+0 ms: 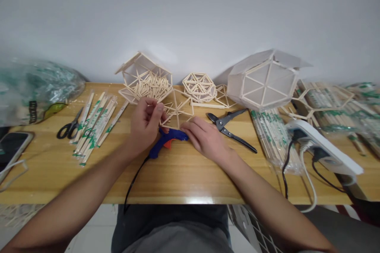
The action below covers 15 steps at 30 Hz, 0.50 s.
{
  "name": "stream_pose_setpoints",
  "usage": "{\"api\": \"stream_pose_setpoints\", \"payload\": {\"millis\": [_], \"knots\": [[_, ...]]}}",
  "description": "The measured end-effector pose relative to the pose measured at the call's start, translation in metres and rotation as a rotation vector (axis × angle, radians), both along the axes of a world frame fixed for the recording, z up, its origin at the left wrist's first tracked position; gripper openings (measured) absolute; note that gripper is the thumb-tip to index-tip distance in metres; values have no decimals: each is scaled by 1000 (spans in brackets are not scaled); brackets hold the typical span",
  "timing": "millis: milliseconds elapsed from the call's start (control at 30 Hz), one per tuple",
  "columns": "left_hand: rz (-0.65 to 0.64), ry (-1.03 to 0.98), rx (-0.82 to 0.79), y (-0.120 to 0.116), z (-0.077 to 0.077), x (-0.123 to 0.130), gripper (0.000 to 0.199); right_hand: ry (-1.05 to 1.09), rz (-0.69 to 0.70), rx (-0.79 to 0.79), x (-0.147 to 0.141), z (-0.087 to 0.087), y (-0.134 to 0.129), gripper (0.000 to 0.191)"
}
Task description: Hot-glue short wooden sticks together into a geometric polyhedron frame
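Note:
A small hexagonal frame of wooden sticks (177,112) with spokes stands tilted between my two hands. My left hand (146,123) is closed, thumb and fingers pinching the frame's left side. My right hand (208,137) is closed at its lower right corner, fingertips pressed together on the frame's edge. Just below the frame lies a blue hot glue gun (162,142) with an orange trigger, its nozzle end near my right fingertips. Behind my left hand, a stick-and-paper box (130,81) holds many short cut sticks (152,85).
Black-handled cutters (221,123) lie right of my right hand. Wrapped chopsticks (95,126) and scissors (71,128) are at left. A papered stick lantern (264,81), stacked frames (199,87), chopstick packs (274,138) and a corded power strip (325,148) occupy the back and right.

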State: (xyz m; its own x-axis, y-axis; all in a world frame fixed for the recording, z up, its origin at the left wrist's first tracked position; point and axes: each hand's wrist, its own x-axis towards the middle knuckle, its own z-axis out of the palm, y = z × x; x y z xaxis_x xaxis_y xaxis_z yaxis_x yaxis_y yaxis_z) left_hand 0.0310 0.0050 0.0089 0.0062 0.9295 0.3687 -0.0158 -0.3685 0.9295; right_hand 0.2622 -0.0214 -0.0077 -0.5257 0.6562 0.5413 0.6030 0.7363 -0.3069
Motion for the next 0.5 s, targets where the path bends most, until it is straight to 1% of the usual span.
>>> {"api": "stream_pose_setpoints", "payload": {"millis": [167,267,333,400,500], "knots": [[-45,-29,-48,1,0,1,26,-92,-23,-31,-2,-3,-3,14],[-41,-21,-41,0,0,0,26,-82,-12,-63,-4,-7,-5,15],[-38,-9,-32,0,0,0,26,-7,1,-90,-5,-8,-4,14],[-40,-7,-28,0,2,0,26,130,-9,-112,-5,-8,-2,10],[-44,-33,-29,0,5,-1,27,383,-103,-129,-2,-8,4,8]]}}
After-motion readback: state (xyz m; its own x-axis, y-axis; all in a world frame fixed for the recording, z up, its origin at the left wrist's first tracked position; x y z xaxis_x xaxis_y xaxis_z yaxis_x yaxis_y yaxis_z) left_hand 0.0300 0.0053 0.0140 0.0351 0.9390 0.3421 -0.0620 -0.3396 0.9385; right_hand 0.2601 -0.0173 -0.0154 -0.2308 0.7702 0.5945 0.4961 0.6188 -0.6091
